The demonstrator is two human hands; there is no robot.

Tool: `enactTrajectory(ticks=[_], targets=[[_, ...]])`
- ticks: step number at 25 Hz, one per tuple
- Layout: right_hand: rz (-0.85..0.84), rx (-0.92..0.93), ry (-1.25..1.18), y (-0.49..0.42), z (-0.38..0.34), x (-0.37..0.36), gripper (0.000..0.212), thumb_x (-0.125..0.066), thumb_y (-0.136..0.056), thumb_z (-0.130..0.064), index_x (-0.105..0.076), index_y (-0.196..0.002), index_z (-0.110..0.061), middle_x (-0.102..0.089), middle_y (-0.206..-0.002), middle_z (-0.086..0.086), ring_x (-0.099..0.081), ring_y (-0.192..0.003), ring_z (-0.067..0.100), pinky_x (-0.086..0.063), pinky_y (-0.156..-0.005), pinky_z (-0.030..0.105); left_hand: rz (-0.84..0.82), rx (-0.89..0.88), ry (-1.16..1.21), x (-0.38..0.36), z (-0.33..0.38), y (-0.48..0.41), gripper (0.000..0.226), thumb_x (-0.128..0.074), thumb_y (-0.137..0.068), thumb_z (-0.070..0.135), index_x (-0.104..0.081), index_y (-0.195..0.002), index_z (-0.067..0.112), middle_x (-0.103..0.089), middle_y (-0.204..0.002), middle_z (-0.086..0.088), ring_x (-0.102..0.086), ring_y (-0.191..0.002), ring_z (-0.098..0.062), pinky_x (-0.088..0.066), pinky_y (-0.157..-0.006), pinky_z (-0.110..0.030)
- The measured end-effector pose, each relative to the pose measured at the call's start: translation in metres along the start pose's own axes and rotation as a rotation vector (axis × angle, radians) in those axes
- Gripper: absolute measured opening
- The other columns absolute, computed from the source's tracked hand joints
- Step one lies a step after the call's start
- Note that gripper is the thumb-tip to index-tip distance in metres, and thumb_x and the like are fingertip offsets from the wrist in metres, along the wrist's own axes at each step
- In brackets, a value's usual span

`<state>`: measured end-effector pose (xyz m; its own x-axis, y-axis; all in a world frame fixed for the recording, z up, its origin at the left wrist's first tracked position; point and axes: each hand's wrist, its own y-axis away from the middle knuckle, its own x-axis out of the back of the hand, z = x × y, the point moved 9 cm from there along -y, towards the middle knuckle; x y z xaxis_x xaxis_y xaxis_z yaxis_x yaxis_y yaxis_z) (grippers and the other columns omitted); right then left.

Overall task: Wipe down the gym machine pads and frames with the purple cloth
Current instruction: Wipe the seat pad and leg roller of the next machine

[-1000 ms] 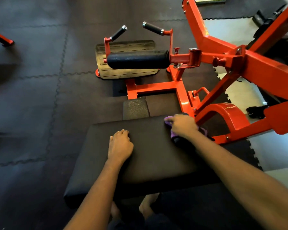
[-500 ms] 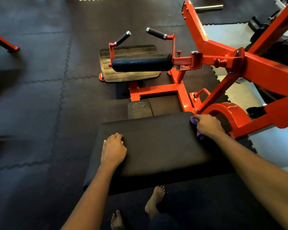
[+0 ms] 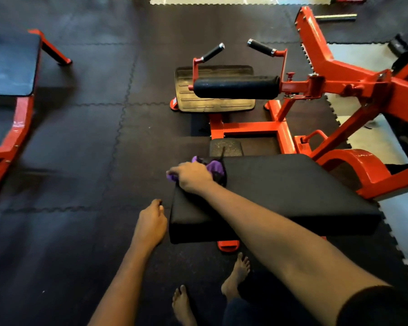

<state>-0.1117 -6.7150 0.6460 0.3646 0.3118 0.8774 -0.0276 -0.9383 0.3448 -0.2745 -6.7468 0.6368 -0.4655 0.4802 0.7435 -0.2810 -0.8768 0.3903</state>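
The black seat pad (image 3: 280, 191) of an orange-framed gym machine (image 3: 250, 130) lies in front of me. My right hand (image 3: 192, 176) is at the pad's far left corner, fingers curled over the bunched purple cloth (image 3: 213, 168), which sticks out past the knuckles and fingertips. My left hand (image 3: 151, 222) hangs just left of the pad's near left corner, loosely curled, holding nothing and off the pad. A black roller pad (image 3: 236, 87) sits further ahead on the frame.
A ribbed footplate (image 3: 212, 104) and two black-gripped handles (image 3: 212, 52) stand beyond the roller. Angled orange beams (image 3: 363, 90) rise on the right. Another orange bench with a black pad (image 3: 7, 64) is at the left. My bare feet (image 3: 236, 276) stand on black rubber mats.
My right hand has swept the cloth from the pad's far right corner across to its far left corner. My left hand has come off the pad. The view shifted left.
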Motion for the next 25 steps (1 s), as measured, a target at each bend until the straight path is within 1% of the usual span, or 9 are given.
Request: enactTrajectory(ticks=[2, 5, 8, 10, 13, 17, 20, 23, 25], targets=[[-0.017, 0.077, 0.022, 0.013, -0.012, -0.015, 0.035, -0.051, -0.094, -0.02, -0.067, -0.121, -0.037, -0.064, -0.126, -0.004, -0.054, -0.122, 0.026, -0.042, -0.103, 0.047, 0.005, -0.036, 0.068, 0.003, 0.001, 0.007, 0.037, -0.038, -0.106, 0.018, -0.053, -0.137, 0.007, -0.061, -0.129, -0.023, -0.058, -0.116, -0.035, -0.043, -0.088, -0.033], [0.074, -0.065, -0.049, 0.045, 0.06, -0.002, 0.047, -0.052, -0.09, -0.02, -0.064, -0.128, -0.045, -0.062, -0.129, -0.005, -0.053, -0.122, 0.028, -0.051, -0.095, 0.046, -0.001, -0.128, 0.093, -0.004, 0.029, 0.007, 0.034, -0.039, -0.105, 0.02, -0.056, -0.132, 0.008, -0.064, -0.124, -0.02, -0.059, -0.112, -0.034, -0.043, -0.086, -0.033], [0.091, -0.459, -0.021, 0.12, 0.178, 0.024, 0.053, -0.056, -0.089, -0.015, -0.061, -0.129, -0.051, -0.057, -0.139, -0.004, -0.052, -0.13, 0.028, -0.048, -0.102, 0.044, -0.025, -0.129, 0.063, -0.011, 0.045, 0.008, 0.033, -0.037, -0.105, 0.02, -0.055, -0.129, 0.006, -0.061, -0.125, -0.02, -0.058, -0.112, -0.034, -0.043, -0.086, -0.036], [0.12, -0.752, 0.011, 0.186, 0.25, 0.049, 0.056, -0.055, -0.088, -0.016, -0.059, -0.13, -0.053, -0.052, -0.145, 0.001, -0.046, -0.136, 0.033, -0.043, -0.108, 0.05, -0.046, -0.124, 0.058, -0.012, 0.043, 0.009, 0.036, -0.036, -0.106, 0.021, -0.052, -0.135, 0.006, -0.058, -0.131, -0.019, -0.057, -0.116, -0.034, -0.044, -0.09, -0.037], [0.126, -0.986, -0.021, 0.24, 0.278, 0.062, 0.051, -0.053, -0.092, -0.018, -0.059, -0.129, -0.052, -0.048, -0.149, 0.009, -0.038, -0.139, 0.04, -0.038, -0.111, 0.054, -0.103, -0.164, 0.075, -0.011, 0.039, 0.011, 0.043, -0.034, -0.107, 0.023, -0.044, -0.146, 0.009, -0.052, -0.142, -0.019, -0.052, -0.127, -0.033, -0.042, -0.101, -0.037], [0.22, -0.846, 0.205, 0.197, 0.171, 0.06, 0.036, -0.049, -0.095, -0.024, -0.068, -0.12, -0.04, -0.063, -0.129, 0.001, -0.056, -0.121, 0.032, -0.041, -0.109, 0.047, -0.132, -0.211, 0.136, 0.0, 0.03, 0.013, 0.036, -0.036, -0.107, 0.019, -0.052, -0.138, 0.012, -0.061, -0.127, -0.018, -0.059, -0.102, -0.025, -0.043, -0.081, -0.03], [0.283, -0.602, 0.155, 0.146, 0.025, 0.03, 0.034, -0.049, -0.093, -0.019, -0.067, -0.114, -0.039, -0.064, -0.119, 0.0, -0.054, -0.117, 0.028, -0.041, -0.102, 0.046, -0.104, -0.246, 0.207, 0.014, 0.021, 0.01, 0.03, -0.039, -0.104, 0.01, -0.058, -0.126, 0.008, -0.066, -0.118, -0.016, -0.062, -0.101, -0.024, -0.047, -0.084, -0.032], [0.33, -0.382, 0.106, 0.128, -0.076, 0.001, 0.038, -0.051, -0.091, -0.02, -0.064, -0.124, -0.035, -0.059, -0.13, 0.003, -0.047, -0.124, 0.031, -0.042, -0.094, 0.048, -0.037, -0.213, 0.271, 0.03, 0.012, 0.002, 0.029, -0.038, -0.101, 0.003, -0.058, -0.122, 0.003, -0.068, -0.116, -0.02, -0.066, -0.103, -0.029, -0.048, -0.088, -0.031], [0.447, -0.344, 0.125, 0.148, -0.063, -0.001, 0.045, -0.054, -0.083, -0.023, -0.066, -0.124, -0.037, -0.06, -0.137, 0.002, -0.049, -0.126, 0.033, -0.044, -0.09, 0.048, -0.022, -0.23, 0.265, 0.032, 0.018, -0.001, 0.027, -0.039, -0.101, 0.004, -0.06, -0.12, 0.003, -0.068, -0.116, -0.021, -0.065, -0.103, -0.032, -0.049, -0.09, -0.036]])
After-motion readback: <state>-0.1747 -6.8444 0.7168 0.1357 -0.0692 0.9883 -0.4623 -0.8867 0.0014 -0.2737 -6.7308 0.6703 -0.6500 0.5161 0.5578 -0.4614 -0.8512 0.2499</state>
